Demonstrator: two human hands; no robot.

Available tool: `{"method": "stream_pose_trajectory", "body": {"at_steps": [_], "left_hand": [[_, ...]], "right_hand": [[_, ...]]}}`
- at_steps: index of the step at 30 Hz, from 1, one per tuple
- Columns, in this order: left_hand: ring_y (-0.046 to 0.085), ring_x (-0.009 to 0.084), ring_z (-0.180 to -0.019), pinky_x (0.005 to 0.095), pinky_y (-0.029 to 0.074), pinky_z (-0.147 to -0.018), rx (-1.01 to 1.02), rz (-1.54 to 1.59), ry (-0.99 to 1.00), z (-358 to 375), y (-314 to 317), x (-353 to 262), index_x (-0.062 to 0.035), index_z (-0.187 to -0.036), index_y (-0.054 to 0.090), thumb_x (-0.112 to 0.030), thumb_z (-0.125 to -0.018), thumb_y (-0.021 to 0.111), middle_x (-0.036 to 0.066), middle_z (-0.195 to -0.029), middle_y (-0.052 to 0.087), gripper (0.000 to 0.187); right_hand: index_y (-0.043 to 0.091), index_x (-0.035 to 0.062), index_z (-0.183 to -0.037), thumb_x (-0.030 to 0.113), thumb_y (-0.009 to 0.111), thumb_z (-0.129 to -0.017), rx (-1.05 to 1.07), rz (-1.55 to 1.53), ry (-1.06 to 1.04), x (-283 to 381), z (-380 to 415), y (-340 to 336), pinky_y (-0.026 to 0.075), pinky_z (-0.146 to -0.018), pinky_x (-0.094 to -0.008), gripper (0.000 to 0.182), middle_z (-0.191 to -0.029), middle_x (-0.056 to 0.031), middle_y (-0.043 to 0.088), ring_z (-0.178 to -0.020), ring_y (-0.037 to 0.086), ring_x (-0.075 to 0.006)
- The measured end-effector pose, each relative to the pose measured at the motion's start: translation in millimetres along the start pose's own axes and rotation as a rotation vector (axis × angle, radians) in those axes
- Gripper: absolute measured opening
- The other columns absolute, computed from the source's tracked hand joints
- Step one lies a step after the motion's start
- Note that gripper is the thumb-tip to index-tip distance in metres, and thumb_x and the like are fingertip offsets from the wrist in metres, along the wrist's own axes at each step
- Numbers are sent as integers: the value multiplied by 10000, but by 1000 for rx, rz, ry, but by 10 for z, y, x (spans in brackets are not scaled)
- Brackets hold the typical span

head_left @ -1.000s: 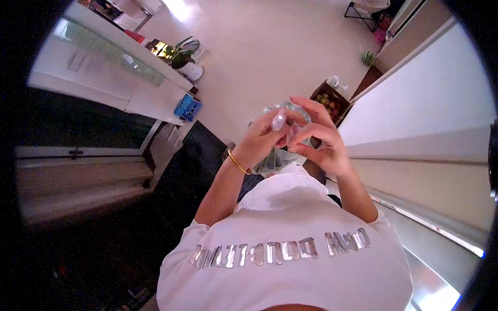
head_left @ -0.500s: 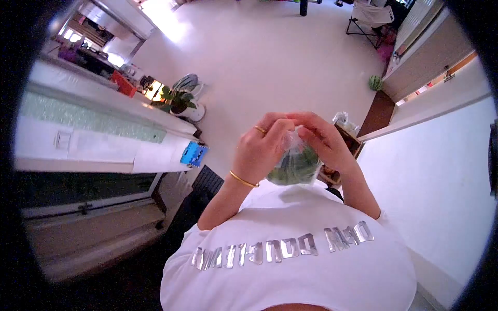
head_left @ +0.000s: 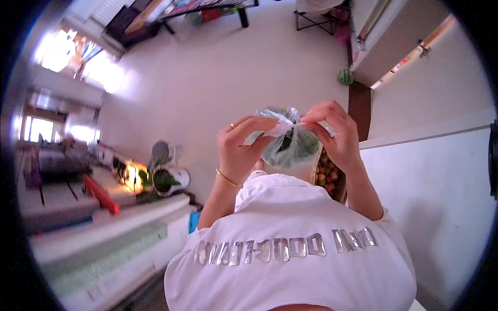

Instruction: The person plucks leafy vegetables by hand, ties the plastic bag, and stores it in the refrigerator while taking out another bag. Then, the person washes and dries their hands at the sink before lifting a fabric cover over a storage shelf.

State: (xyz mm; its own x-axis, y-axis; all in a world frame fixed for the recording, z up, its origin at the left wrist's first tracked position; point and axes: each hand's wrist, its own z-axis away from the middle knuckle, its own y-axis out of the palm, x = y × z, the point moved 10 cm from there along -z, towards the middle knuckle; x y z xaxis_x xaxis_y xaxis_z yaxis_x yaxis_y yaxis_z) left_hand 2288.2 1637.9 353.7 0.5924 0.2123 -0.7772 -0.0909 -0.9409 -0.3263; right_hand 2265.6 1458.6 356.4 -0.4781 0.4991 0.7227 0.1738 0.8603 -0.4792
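Observation:
A clear plastic bag with something green inside hangs in front of my white shirt. Its gathered, twisted neck is stretched sideways between my two hands. My left hand, wearing a ring and a gold bangle, pinches one end of the bag's top between thumb and fingers. On the other side, my right hand grips the opposite end the same way. The bag's body bulges below and between the fingers, and the green contents are blurred by the film.
Below my right hand stands a box of small round reddish and green fruits. A watermelon sits on the floor by the doorway. Potted plants stand at the left, near a low wall. A table and a folding chair are farther off.
My hands have moved apart, drawing the two ends of the bag's top outward into a tight twist. The view has turned, bringing the fruit box into sight.

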Motion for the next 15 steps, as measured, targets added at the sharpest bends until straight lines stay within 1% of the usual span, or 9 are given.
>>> {"method": "stream_pose_trajectory", "body": {"at_steps": [1, 3, 6, 7, 9, 11, 12, 13, 15], "left_hand": [[693, 172, -828, 294, 558, -763, 17, 15, -58, -209, 23, 222, -15, -841, 678, 93, -708, 735, 71, -898, 718, 180], [676, 144, -811, 276, 549, -756, 64, 39, -179, -645, 179, 700, -10, -848, 667, 98, -719, 729, 51, -855, 704, 179], [644, 108, -798, 256, 532, -747, 144, 258, -300, -1239, 508, 1270, -9, -864, 646, 106, -761, 697, 21, -825, 673, 162], [636, 104, -792, 258, 529, -749, 167, 289, -332, -1403, 644, 1445, -4, -858, 645, 108, -764, 695, 18, -815, 666, 155], [621, 95, -782, 263, 523, -753, 207, 343, -389, -1750, 958, 1759, 5, -847, 644, 114, -770, 691, 13, -795, 653, 142], [614, 94, -842, 253, 508, -787, 284, 445, -382, -2124, 1362, 1925, 12, -852, 635, 78, -805, 690, 19, -832, 650, 98], [613, 101, -871, 252, 504, -799, 314, 498, -398, -2281, 1591, 1984, 13, -864, 632, 64, -815, 691, 29, -855, 657, 92], [613, 107, -899, 250, 499, -811, 340, 547, -416, -2424, 1827, 2014, 14, -876, 630, 50, -825, 692, 40, -878, 663, 88], [612, 152, -987, 271, 495, -845, 383, 879, -442, -2722, 2306, 1822, 10, -908, 625, 17, -842, 693, 64, -925, 671, 96]], "right_hand": [[672, 62, -903, 48, 689, -829, -48, 46, -4, -125, -148, -88, 498, -757, -336, 77, -882, -62, 621, -854, 621, -230], [660, 53, -883, 48, 689, -828, -161, 114, 71, -494, -371, -372, 493, -771, -344, 63, -878, -67, 623, -864, 619, -237], [638, 44, -866, 31, 690, -818, -302, 224, 185, -989, -532, -816, 487, -775, -339, 72, -862, -76, 628, -867, 616, -238], [631, 41, -860, 26, 692, -813, -343, 290, 211, -1088, -566, -950, 486, -773, -335, 78, -857, -76, 629, -864, 616, -236], [619, 29, -864, 12, 693, -808, -435, 264, 317, -1377, -602, -1191, 484, -767, -329, 95, -858, -73, 624, -856, 613, -221], [615, 25, -871, 4, 692, -808, -506, 249, 369, -1741, -632, -1384, 483, -763, -330, 103, -864, -71, 617, -858, 612, -212], [610, 25, -869, 17, 692, -818, -572, 70, 449, -2027, -611, -1472, 493, -825, -326, 97, -978, -73, 596, -950, 603, -194], [613, 28, -868, 37, 697, -821, -623, -69, 465, -2248, -619, -1557, 488, -860, -329, 96, -1029, -75, 580, -987, 592, -192], [620, 34, -866, 78, 706, -826, -714, -350, 476, -2648, -712, -1714, 479, -930, -335, 105, -1131, -78, 548, -1061, 570, -188]]}}
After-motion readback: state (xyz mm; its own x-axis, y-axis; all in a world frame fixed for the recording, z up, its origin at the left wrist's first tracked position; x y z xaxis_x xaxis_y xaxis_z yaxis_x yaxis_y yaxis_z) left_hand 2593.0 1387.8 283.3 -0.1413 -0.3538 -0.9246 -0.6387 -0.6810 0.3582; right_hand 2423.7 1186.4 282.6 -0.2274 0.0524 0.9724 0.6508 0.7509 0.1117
